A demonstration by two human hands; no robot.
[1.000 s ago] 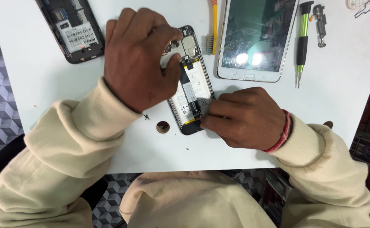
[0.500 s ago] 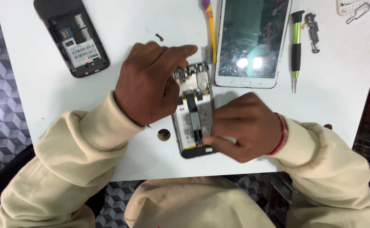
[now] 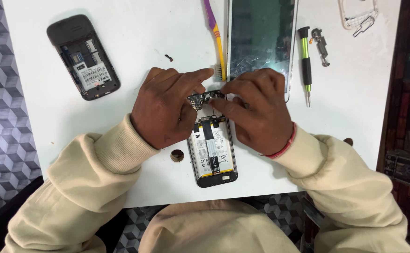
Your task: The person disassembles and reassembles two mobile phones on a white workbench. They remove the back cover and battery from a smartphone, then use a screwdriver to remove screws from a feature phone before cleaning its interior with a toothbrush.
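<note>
The white table [image 3: 120, 70] is cut off at the far edge. The open phone [image 3: 213, 154] lies long way near to far, its far end hidden. Both hands, left [image 3: 165, 112] and right [image 3: 256, 110], pinch a small board [image 3: 205, 97] lying left to right.

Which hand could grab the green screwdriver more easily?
Probably the right hand. The green screwdriver lies on the white table just beyond it, on its side. The left hand sits across the opened phone, and both hands pinch the small circuit board.
</note>
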